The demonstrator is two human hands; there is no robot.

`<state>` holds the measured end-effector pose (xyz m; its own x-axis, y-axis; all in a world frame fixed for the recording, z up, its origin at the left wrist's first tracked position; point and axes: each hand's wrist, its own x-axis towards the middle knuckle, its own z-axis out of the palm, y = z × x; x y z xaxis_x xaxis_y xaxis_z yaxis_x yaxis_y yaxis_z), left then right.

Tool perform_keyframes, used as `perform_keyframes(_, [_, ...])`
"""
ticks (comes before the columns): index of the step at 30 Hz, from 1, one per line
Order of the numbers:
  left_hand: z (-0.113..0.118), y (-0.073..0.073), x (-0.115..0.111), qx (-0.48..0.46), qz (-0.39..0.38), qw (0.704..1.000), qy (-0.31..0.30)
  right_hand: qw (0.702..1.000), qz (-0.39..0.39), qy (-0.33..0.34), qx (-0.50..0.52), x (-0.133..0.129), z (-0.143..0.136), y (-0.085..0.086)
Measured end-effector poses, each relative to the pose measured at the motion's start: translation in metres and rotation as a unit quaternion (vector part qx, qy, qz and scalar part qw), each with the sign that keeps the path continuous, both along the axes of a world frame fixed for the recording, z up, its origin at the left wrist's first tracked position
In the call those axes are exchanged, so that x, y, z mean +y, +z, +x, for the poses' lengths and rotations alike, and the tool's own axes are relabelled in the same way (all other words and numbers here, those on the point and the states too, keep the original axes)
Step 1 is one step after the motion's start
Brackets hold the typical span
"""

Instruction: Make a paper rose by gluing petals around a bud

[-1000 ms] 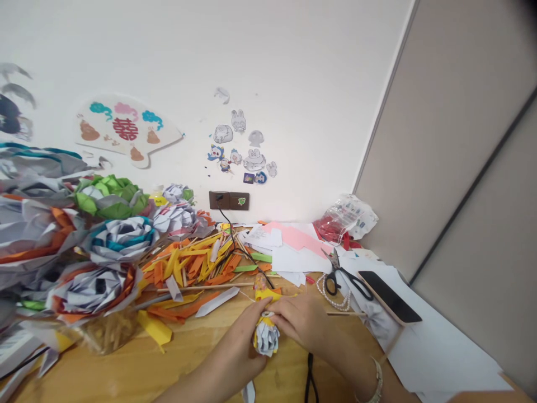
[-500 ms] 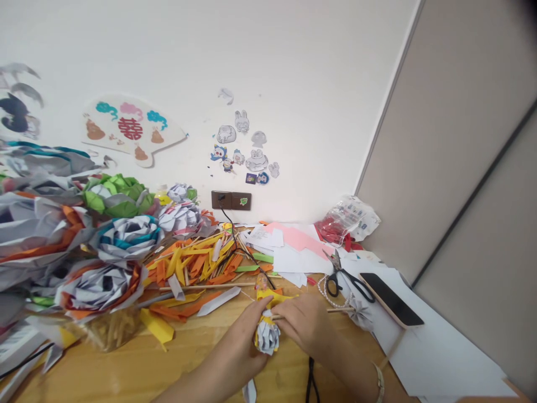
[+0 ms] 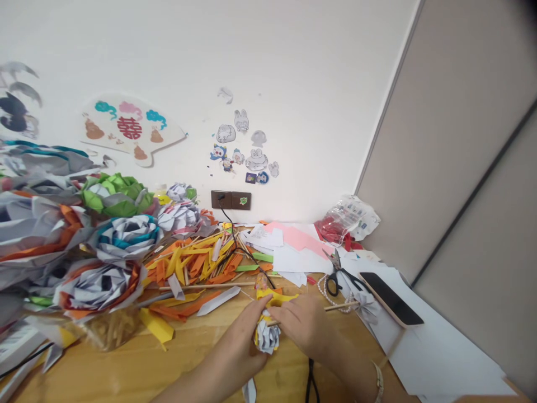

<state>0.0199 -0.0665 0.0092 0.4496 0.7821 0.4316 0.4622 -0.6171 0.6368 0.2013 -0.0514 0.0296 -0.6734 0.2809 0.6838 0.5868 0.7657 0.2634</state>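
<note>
My left hand [image 3: 245, 336] is closed around a small white and yellow paper flower [image 3: 268, 337], its pleated white petals facing down toward me. My right hand [image 3: 306, 327] is closed on a thin wooden stick [image 3: 339, 306]. One end of that stick reaches the flower beside my left thumb; the other points right, toward a pleated white paper piece [image 3: 368, 309]. Whether that piece is fixed to the stick I cannot tell. A yellow paper strip [image 3: 283, 298] sticks out just beyond my fingertips. My fingers partly hide the flower.
Large paper flowers [image 3: 119, 193] crowd the left side. Orange and yellow folded strips [image 3: 197, 260] lie behind my hands with wooden sticks. To the right are black-handled scissors [image 3: 335, 280], a bead string [image 3: 323, 288], a phone [image 3: 392, 299] and white paper sheets [image 3: 444, 352]. A cable [image 3: 311, 380] lies in front.
The stick in my right hand has tilted, its right end rising slightly. The pleated white piece has shifted up and right. My left hand has barely moved.
</note>
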Motion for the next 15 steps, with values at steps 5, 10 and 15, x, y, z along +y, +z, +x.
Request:
perform_keyframes(5, [-0.0006, 0.0024, -0.0003, 0.002, -0.005, 1.000, 0.000, 0.999, 0.013, -0.016, -0.038, 0.0002, 0.0029, 0.0006])
perform_keyframes(10, [-0.0006, 0.0019, -0.0004, -0.013, -0.010, 1.000, 0.005, 0.999, -0.009, -0.009, -0.046, -0.0009, 0.0032, 0.0057])
perform_keyframes(15, [-0.0017, 0.0008, 0.0001, -0.026, -0.013, 1.000, -0.003, 0.997, -0.056, -0.017, -0.051, -0.0016, 0.0042, 0.0063])
